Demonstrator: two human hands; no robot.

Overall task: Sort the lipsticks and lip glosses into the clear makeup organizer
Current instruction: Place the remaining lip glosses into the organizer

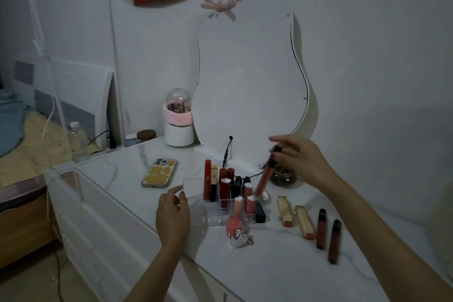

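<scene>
In the center of the frame, the organizer [196,193] is sitting on the white marbled surface [122,169], clear-walled and partly filled. Red tubes [225,186] are standing upright in its rear compartments, with a gold-and-black lipstick [214,182] beside them; pink glosses [249,206] are standing in the front ones.

The left hand [172,213] is gripping the organizer's left end, thumb on the top edge and fingers curling round the near side. The right hand [297,154], right of center, is pinching the dark cap of a red gloss [264,176] between thumb and fingertips. The gloss is hanging tilted, its lower end just above the organizer's right rear compartments; motion blur is hiding whether it is touching anything.

To the lower right, four more items are lying on the surface, apart from the organizer: two gold-cased lipsticks [285,211] [305,222] and two dark glosses [321,228] [334,241]. A black lipstick [260,211] is standing against the organizer's right side. Just in front of the organizer, a pink bottle [232,224] and a clear ornament [239,238] are lying together.

A phone [159,173] is lying face down at left center. A wavy mirror [250,81] is standing behind, with a domed white holder [177,120] to its left and a dark jar [283,176] near its base.
</scene>
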